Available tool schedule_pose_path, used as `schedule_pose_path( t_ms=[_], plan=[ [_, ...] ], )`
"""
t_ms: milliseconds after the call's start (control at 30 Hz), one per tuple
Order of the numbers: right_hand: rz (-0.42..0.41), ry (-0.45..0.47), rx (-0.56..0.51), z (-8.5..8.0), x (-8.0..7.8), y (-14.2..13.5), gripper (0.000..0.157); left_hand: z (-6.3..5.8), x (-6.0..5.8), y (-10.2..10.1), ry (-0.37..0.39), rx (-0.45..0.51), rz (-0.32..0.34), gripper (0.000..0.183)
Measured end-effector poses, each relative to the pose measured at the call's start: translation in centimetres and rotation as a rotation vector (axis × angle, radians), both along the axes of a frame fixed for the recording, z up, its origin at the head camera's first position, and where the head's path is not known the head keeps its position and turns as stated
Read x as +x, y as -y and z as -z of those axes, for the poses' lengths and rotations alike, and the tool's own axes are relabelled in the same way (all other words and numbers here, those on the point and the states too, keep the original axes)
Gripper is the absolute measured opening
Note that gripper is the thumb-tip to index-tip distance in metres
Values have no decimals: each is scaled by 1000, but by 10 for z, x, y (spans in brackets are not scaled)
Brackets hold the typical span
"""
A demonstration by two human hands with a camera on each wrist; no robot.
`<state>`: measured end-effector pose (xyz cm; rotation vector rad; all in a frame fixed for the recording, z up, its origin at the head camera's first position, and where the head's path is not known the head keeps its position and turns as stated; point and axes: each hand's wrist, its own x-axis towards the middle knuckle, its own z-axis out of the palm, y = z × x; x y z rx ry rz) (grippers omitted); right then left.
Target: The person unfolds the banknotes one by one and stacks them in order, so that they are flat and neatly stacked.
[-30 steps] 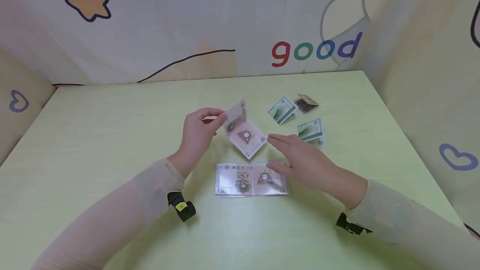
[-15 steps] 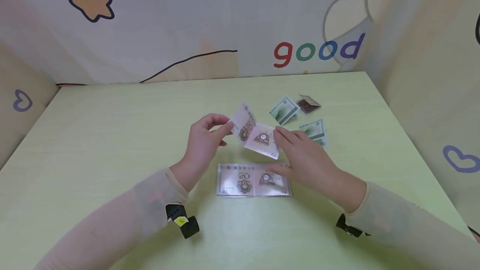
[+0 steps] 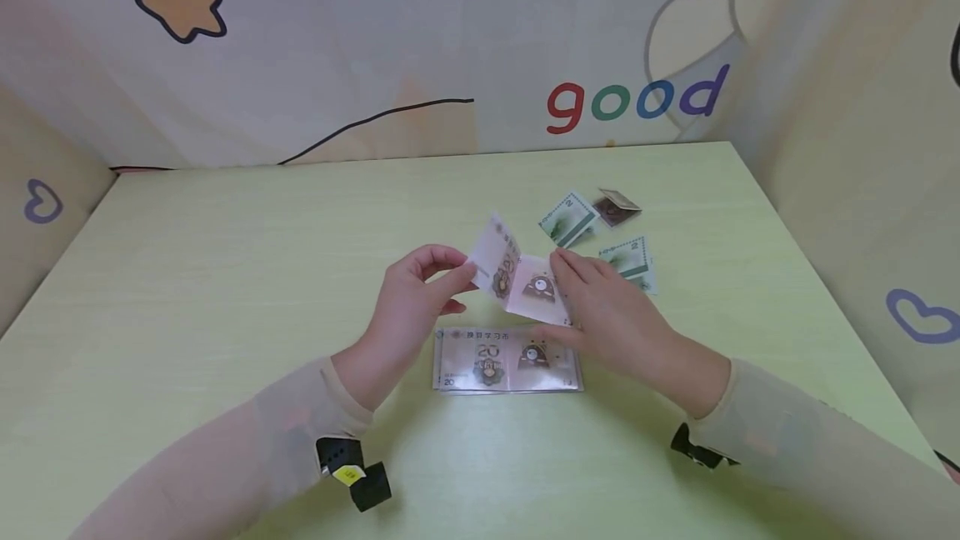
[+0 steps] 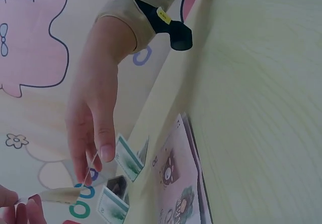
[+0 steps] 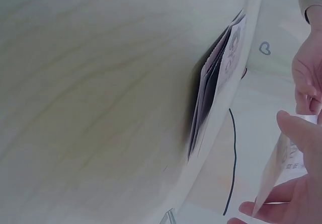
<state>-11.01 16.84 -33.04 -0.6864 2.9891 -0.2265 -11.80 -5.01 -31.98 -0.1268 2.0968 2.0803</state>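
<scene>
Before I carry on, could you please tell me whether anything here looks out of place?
Slightly: the two green notes and the brown note lie half folded at different angles toward the back right, whereas the pile of pink notes lies nearly flat. The held pink note is bent too. Nothing looks torn or spilled.

Glossy paper notes (image 3: 507,361), smooth wood-grained tabletop (image 3: 225,273), matt cloth backdrop (image 3: 360,32)

From above the near side, the head view looks forward and down over the pale green, wood-grained table (image 3: 225,298). Nearer, lower and tipped sideways, the left wrist view faces far right, the right one far left, sharing the flat stack of pink printed paper notes (image 4: 173,181).
</scene>
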Motion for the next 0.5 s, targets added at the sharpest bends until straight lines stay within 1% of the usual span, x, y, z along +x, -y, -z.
schedule_pose_path(
  t_ms=[233,367,433,500],
  plan=[
    [13,76,-96,0,-1,0,92,-6,12,0,3,-5,34,13],
    [-1,74,-124,1,0,-1,89,-8,16,1,-26,-1,65,13],
    [4,82,-145,1,0,-1,86,-8,17,4,-47,-39,88,13],
    [12,92,-161,0,0,-1,85,-7,16,7,-84,-94,120,15]
  ],
)
